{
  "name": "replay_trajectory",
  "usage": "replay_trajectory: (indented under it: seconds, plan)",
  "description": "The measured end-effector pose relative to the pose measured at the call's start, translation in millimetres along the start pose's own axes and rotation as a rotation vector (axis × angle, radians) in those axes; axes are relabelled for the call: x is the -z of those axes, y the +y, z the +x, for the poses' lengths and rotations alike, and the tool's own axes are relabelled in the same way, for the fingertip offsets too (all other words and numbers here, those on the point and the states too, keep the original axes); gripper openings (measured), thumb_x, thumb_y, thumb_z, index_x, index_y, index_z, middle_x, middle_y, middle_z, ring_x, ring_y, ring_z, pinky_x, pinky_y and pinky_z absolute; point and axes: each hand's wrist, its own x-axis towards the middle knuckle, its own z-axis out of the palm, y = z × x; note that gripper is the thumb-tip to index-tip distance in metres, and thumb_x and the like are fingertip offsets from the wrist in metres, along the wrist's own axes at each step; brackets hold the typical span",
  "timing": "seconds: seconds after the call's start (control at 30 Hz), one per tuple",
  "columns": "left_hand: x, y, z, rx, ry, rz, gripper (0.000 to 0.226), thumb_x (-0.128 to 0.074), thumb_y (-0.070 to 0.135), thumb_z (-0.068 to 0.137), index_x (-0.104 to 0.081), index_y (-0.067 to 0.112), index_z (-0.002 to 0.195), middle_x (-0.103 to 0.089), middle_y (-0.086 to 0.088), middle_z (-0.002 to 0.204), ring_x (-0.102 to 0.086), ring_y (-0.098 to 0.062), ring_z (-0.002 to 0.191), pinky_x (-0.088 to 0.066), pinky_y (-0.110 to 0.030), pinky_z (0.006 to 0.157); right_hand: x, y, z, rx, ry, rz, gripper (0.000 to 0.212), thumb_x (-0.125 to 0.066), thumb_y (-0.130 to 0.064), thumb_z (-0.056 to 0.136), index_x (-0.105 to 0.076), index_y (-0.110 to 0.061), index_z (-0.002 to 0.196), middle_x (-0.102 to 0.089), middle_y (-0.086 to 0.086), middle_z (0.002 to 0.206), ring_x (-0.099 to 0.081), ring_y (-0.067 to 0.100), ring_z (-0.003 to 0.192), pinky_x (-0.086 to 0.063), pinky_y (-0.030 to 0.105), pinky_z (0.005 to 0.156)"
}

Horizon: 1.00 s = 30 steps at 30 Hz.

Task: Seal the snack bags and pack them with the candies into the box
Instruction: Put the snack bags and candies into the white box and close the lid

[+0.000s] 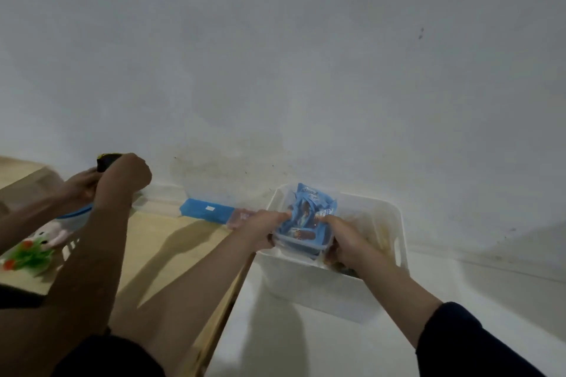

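Between both hands' grip (pixel 301 231), blue snack bag (pixel 309 211).

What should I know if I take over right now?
Left hand and right hand: both grip the clear container, one on each side.
The container holds blue packets and sits at the opening of the white box.
A second person's hands at the left work on a dark bag above the wooden table.
Done: blue packets gathered in the container.
Left: set the container down in the box, then add the dark bag once sealed. Whether the packets are sealed cannot be told.
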Motion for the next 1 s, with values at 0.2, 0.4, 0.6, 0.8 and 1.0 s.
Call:
replay_trajectory:
  seconds: [0.2, 0.4, 0.6, 0.8, 1.0]
  plan:
    - [-5, -18, 47, 0.049, 0.006, 0.253, 0.008, -0.052, 0.001, 0.083, -0.058, 0.003, 0.087, -0.06, -0.022, 0.113, -0.058, -0.037, 0.109, -0.05, -0.047, 0.094, -7, 17, 35, -0.19, 0.039, -0.052, 0.022, -0.044, -0.011, 0.082, -0.059, -0.008, 0.099, -0.068, 0.016, 0.086, -0.066, 0.03, 0.076, -0.053, 0.034, 0.064]
    - [-11, -28, 76, 0.127, -0.094, 0.483, 0.018, -0.041, -0.007, 0.09, -0.059, -0.005, 0.087, -0.054, -0.021, 0.097, -0.047, -0.03, 0.099, -0.045, -0.042, 0.095, -3, 31, 66, -0.316, 0.027, -0.171, 0.033, -0.038, -0.01, 0.083, -0.058, -0.002, 0.108, -0.071, 0.021, 0.095, -0.068, 0.035, 0.091, -0.053, 0.043, 0.087]
    - [-15, -25, 90, 0.04, -0.075, 0.942, 0.042, -0.046, 0.013, 0.093, -0.046, 0.0, 0.133, -0.048, -0.017, 0.139, -0.048, -0.032, 0.125, -0.04, -0.036, 0.103, -6, 45, 90, -0.358, -0.013, -0.314, 0.035, -0.048, -0.009, 0.083, -0.06, -0.003, 0.115, -0.068, 0.019, 0.111, -0.065, 0.034, 0.1, -0.049, 0.046, 0.097]
    - [-21, -28, 95, -0.067, 0.021, 0.911, 0.046, -0.05, 0.024, 0.093, -0.045, 0.003, 0.133, -0.051, -0.017, 0.136, -0.05, -0.03, 0.123, -0.041, -0.029, 0.097, -10, 41, 82, -0.337, 0.007, -0.309, 0.016, -0.047, -0.009, 0.09, -0.059, -0.005, 0.099, -0.067, 0.016, 0.09, -0.066, 0.026, 0.077, -0.055, 0.03, 0.064]
    - [-25, -23, 68, -0.142, 0.065, 0.837, 0.051, -0.059, 0.027, 0.088, -0.044, 0.01, 0.134, -0.055, -0.013, 0.13, -0.054, -0.029, 0.116, -0.043, -0.03, 0.094, -5, 24, 61, -0.118, 0.055, -0.325, 0.014, -0.05, -0.002, 0.086, -0.063, -0.005, 0.092, -0.065, 0.019, 0.089, -0.063, 0.028, 0.07, -0.052, 0.031, 0.061]
